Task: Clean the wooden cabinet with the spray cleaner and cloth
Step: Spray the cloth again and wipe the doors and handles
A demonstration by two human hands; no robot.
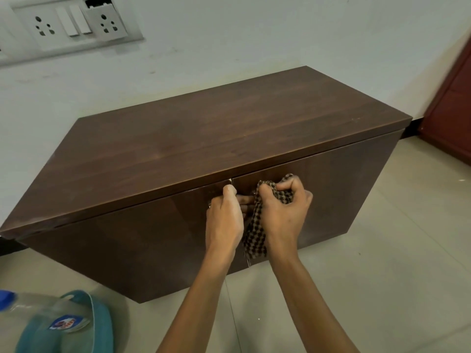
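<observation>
**First onlooker:** Where is the cloth?

**Second onlooker:** The right hand (283, 215) bunches the checked cloth (254, 240), fingers clenched round its folds. It is pressed to the upper inner corner of the wooden cabinet (229, 128)'s right door, and its tail hangs between the wrists.

**First onlooker:** And the left hand (224, 220)?

**Second onlooker:** Its fingers curl at the seam where the two doors meet, touching the cloth. Whether they grip door edge or cloth, I cannot tell.

**First onlooker:** Anything inside?

**Second onlooker:** Both doors stand closed, so the contents are hidden.

**First onlooker:** The cleaner?

**Second onlooker:** A clear plastic bottle (38, 309), blue-capped and blurred, lies beside a teal bag (102, 327) on the floor (382, 276), well apart from the hands. What either holds is unclear.
</observation>
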